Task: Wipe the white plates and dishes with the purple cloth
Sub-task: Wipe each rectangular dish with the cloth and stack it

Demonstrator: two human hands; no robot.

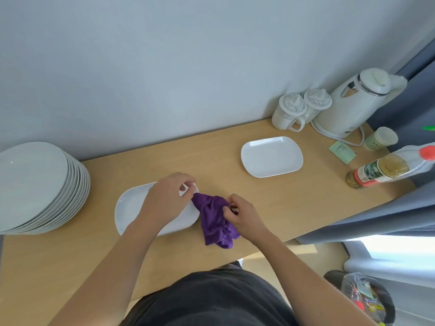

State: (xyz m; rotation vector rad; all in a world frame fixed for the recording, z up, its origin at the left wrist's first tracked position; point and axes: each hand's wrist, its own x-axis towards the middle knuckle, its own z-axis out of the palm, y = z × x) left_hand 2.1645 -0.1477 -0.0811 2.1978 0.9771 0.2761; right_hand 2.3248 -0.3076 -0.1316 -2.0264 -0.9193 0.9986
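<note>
Left fingers [189, 181]: curled over the far right end of the oval plate. They seem to pinch the upper corner of the purple cloth [214, 220], but the exact contact is partly hidden.
Right fingers [226, 210]: curled and pinching the bunched middle of the cloth on its right side.
Left hand [169, 199]: it lies over the oval plate [130, 208] and covers its right half.
Right hand [243, 215]: it is over the bare table [259, 208], just beside the plate.
Cloth axis: it runs from 11 o'clock to 5 o'clock. The upper end lies on the plate rim, and the lower end hangs crumpled on the table.
Key relation: the plate surface lies at 9 o'clock from the cloth. The plate's long axis goes from 8 o'clock to 2 o'clock. I judge that the cloth must travel left onto the plate, and that the left hand is nearer to do this.
Other dishes: the rectangular dish [271, 156] stands well apart at 1 o'clock. The plate stack [35, 184] stands at 9 o'clock at the table edge.
</note>
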